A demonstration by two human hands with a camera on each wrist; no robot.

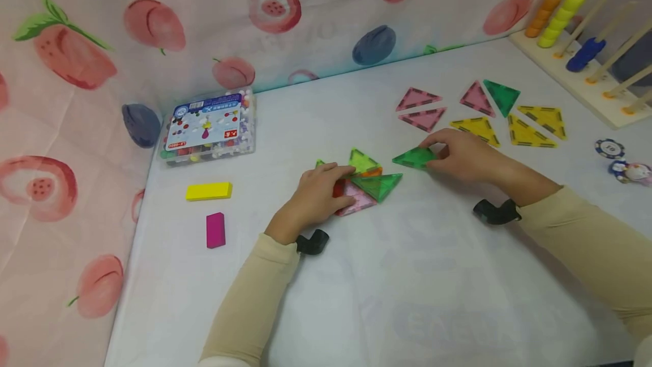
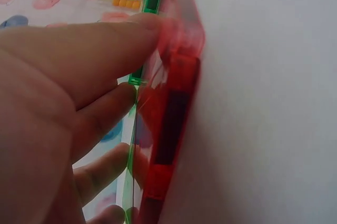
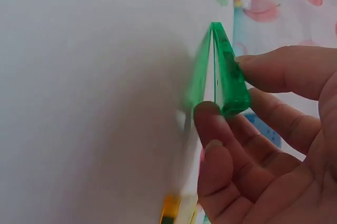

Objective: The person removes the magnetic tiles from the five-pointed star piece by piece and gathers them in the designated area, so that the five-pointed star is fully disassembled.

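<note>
While a green triangular magnetic tile (image 1: pixel 414 157) sits pinched in the right hand (image 1: pixel 466 156), just right of a multicoloured tile cluster (image 1: pixel 379 188), the left hand (image 1: pixel 322 193) rests on that cluster, thumb and fingers loosely spread. Farther off to the right I see pink triangles (image 1: pixel 423 120) and yellow triangles (image 1: pixel 528 133); far left, a bead-filled plastic box (image 1: pixel 206 123) beyond a yellow block (image 1: pixel 209 191).

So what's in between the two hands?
In the head view, between the left hand and right hand lie colored tiles, partly hidden by the left hand, and the green triangle the right hand pinches.
</note>
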